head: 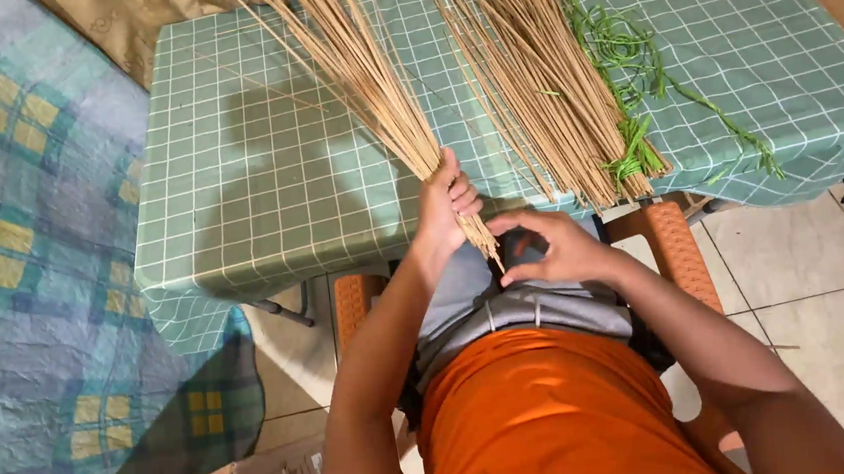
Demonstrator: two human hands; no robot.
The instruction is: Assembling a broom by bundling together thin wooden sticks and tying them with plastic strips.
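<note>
A: L hand [442, 203] was clenched round the stick bundle [370, 81], fanning away over the table [237, 181], prob. so ends stayed even.
B: R hand [553, 247]?
A: Curled by bundle's butt ends, grip unclear. 2nd stick pile [541, 87] & green strips [629, 60] lay beyond it.

Tan sticks [370, 81], green-and-white checked tablecloth [257, 180], green leaf strips [629, 60], orange shirt [557, 417]
</note>
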